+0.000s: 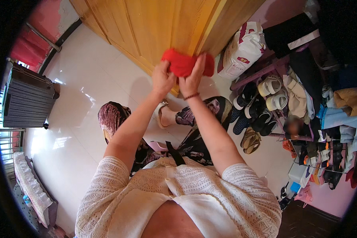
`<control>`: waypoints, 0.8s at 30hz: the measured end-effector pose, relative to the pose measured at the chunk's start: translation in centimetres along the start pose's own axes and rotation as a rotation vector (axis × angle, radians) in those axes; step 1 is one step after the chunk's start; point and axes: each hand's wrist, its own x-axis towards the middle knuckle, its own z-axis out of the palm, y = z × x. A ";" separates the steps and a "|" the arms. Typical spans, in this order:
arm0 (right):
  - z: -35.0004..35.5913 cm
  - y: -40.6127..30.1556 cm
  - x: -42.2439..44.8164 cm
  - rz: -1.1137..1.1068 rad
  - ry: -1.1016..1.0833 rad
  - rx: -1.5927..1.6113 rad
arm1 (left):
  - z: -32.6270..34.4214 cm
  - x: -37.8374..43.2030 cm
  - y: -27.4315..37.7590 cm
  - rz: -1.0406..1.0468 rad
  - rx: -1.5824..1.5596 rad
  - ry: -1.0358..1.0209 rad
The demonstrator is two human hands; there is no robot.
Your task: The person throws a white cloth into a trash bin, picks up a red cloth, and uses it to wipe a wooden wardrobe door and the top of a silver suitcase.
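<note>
A red cloth [181, 63] is bunched between my two hands, against or just before the lower part of a wooden door [157, 26]. My left hand [163, 78] grips the cloth's left part. My right hand [193, 76], with a beaded bracelet at the wrist, is closed on its right part, and one end of the cloth hangs out beyond the fingers. Whether the cloth touches the door I cannot tell. Below my forearms are my patterned trouser legs and one foot in a light sandal [158, 114].
A white printed sack [241, 53] stands right of the door. Beside it is a shoe rack [255, 73] with sandals and shoes, some on the floor [107, 77] before it. Clothes lie heaped at the far right. A grey ribbed suitcase [29, 98] stands at the left.
</note>
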 end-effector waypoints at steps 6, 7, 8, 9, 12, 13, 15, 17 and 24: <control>-0.3 0.8 -3.0 0.690 -0.192 0.349 | 2.1 -2.3 -0.6 -0.104 0.085 0.061; -1.8 -2.8 -0.1 0.612 -0.181 0.383 | 1.5 -1.8 -0.5 -0.126 -0.362 0.091; -2.8 -3.8 1.0 0.515 -0.122 0.298 | 1.0 -1.4 0.6 -0.184 -0.489 0.084; -4.3 -5.2 2.6 0.384 -0.133 0.238 | 0.0 -1.1 2.4 -0.250 -0.616 0.082; -8.1 -7.6 6.0 0.321 -0.253 0.312 | -3.9 0.1 8.3 -0.159 -0.664 0.148; -8.7 -7.9 6.2 0.356 -0.306 0.380 | -4.9 0.3 9.7 -0.079 -0.619 0.181; -9.1 -7.7 5.6 0.535 -0.362 0.658 | -5.9 0.2 11.5 -0.065 -0.702 0.179; -10.2 -9.5 5.2 0.753 -0.446 0.971 | -6.4 -0.1 11.5 -0.092 -0.783 0.139; -13.0 -8.6 6.4 0.906 -0.434 1.097 | -7.9 -1.1 11.7 -0.230 -1.115 0.098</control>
